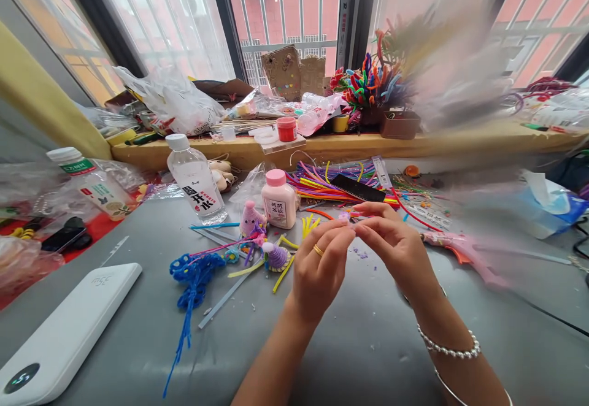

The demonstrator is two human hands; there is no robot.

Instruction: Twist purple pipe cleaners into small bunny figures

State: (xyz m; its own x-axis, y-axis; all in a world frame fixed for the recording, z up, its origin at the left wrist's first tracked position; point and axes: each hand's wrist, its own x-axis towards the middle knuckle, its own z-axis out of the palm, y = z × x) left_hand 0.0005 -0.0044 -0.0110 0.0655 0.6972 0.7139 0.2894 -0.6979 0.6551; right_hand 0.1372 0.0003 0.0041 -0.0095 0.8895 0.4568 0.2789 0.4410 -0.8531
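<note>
My left hand (321,265), with a gold ring, and my right hand (396,248) meet above the grey table, thumbs and fingertips pinched together. Between the fingertips is a small pale pink-purple piece (344,216), mostly hidden, its kind too small to make out. Purple crumbs (361,252) lie on the table just beyond the fingers. Left of my left hand are a purple crafted figure with a pointed top (276,257), a pink figure (251,219), yellow pipe cleaner pieces (282,275) and a blue pipe cleaner craft (196,274).
A pink-capped bottle (280,200) and a water bottle (196,179) stand behind the crafts. A dark phone (358,188) rests on bundled pipe cleaners (313,176). A pink glue gun (469,252) lies right; a white power bank (78,326) lies front left. Clear glue sticks (225,300) are scattered about.
</note>
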